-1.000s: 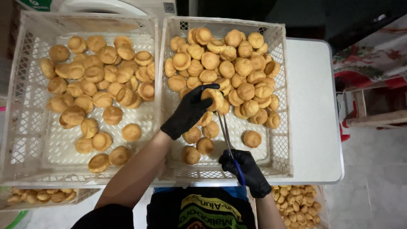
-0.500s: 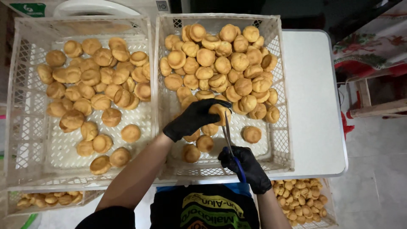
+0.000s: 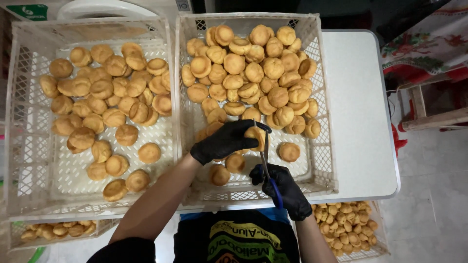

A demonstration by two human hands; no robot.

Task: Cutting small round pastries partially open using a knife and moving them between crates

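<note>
1. The left hand [image 3: 225, 141], in a black glove, curls around a round golden bun [image 3: 254, 137] and grips it over the near middle of the right crate [image 3: 322, 160].
2. The right hand [image 3: 285, 189], also in a black glove, is closed around the blue handles of a pair of scissors [image 3: 265, 163]; the blades reach up to the held bun, but how far they are spread is hard to make out.
3. Gloved fingers hide most of that bun, and only its right side shows.
4. The right crate, white and latticed, sits on the white tabletop [image 3: 360, 107], with a heap of buns [image 3: 253, 73] filling its far half; a single bun [image 3: 289, 152] lies just beside the scissors.
5. The left crate [image 3: 29, 146] holds flatter-looking buns [image 3: 107, 102], spread from its far side toward the near edge.
6. Below the tabletop's near edge, two more crates of small buns [image 3: 348, 229] are partly hidden and cut off by the frame.
7. A patterned cloth [image 3: 429, 48] shows past the right edge.
</note>
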